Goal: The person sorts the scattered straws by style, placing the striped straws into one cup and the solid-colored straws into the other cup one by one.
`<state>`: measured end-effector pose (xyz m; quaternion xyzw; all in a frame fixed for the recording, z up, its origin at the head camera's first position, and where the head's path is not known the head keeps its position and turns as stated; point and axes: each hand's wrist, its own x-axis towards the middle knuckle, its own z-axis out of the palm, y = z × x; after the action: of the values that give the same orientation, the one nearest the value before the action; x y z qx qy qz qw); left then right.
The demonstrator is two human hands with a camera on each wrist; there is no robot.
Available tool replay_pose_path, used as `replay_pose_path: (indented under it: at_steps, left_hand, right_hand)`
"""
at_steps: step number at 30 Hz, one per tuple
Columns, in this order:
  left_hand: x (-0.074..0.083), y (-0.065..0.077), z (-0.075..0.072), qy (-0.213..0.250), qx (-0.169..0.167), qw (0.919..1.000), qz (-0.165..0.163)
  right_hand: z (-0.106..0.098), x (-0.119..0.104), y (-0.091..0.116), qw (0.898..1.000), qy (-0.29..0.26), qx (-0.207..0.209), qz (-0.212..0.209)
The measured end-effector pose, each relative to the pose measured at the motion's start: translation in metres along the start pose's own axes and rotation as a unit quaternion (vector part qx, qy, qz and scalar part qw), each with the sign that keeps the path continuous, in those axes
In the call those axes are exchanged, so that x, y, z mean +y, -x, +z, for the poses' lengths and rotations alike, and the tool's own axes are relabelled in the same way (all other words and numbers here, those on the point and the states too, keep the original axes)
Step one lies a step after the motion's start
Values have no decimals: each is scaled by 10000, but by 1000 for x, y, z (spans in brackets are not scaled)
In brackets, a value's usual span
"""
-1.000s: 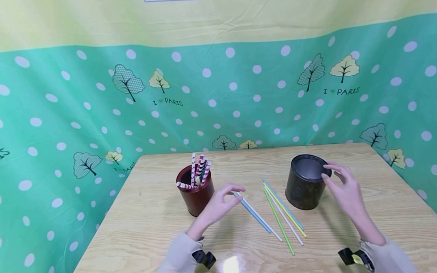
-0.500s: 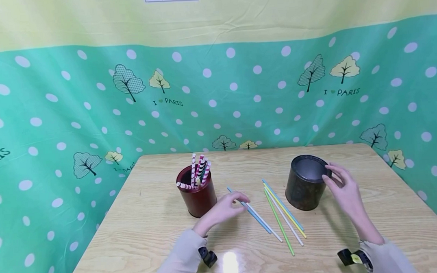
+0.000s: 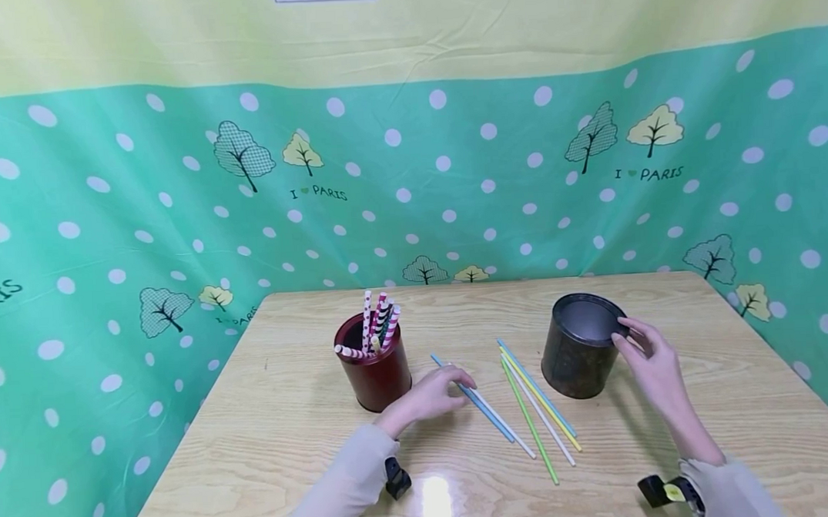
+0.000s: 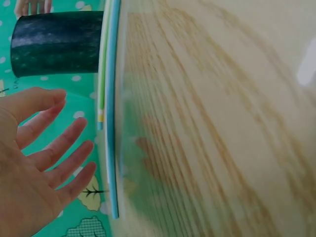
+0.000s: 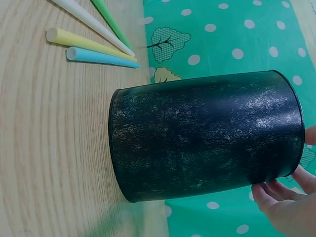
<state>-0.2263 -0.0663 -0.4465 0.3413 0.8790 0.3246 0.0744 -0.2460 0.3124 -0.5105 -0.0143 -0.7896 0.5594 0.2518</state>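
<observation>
My left hand (image 3: 434,395) hovers over a blue straw (image 3: 491,418) and a white straw (image 3: 512,431) lying side by side on the wooden table. In the left wrist view its fingers are spread and loosely bent, apart from the blue straw (image 4: 111,133). With fingers and thumb, my right hand (image 3: 654,360) grips the rim of an upright black can (image 3: 578,363); the right wrist view shows fingertips (image 5: 264,192) against its wall. Between the hands lie a green straw (image 3: 531,423) and further white, yellow and blue straws.
A dark red can (image 3: 380,379) stands upright at the left, holding several patterned straws (image 3: 382,325) in pink, white and black. Behind the wooden table (image 3: 270,450) hangs a green and yellow curtain (image 3: 410,174). Each wrist carries a black camera.
My left hand has moved slightly right and toward me, uncovering the blue straw's far end. My right hand stays at the can's rim with its fingers closer to it. The straws lie unmoved.
</observation>
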Motion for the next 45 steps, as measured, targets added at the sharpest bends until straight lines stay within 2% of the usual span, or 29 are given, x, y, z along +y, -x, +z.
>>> replay_pose_path:
  at_steps: [8,13,18,26,40,45]
  left_hand:
    - [-7,-7,3,-554,-85,9984,90]
    - [-10,-9,5,-722,-159,9973,-3]
    - [-12,-11,6,-927,-153,9956,-30]
    - [-14,-13,9,-1211,-153,9925,12]
    - [-12,-14,9,-1542,-505,9865,-210]
    - [-12,-14,10,-1680,-629,9837,-126]
  right_hand:
    - [-1,-17,5,9985,-424,-5,347]
    - [-1,-21,7,9969,-661,-26,423]
    - [3,-14,5,9957,-692,164,600]
    - [3,-10,5,9947,-708,202,716]
    - [3,-8,5,9960,-562,195,671]
    - [3,-7,4,9959,-591,182,653]
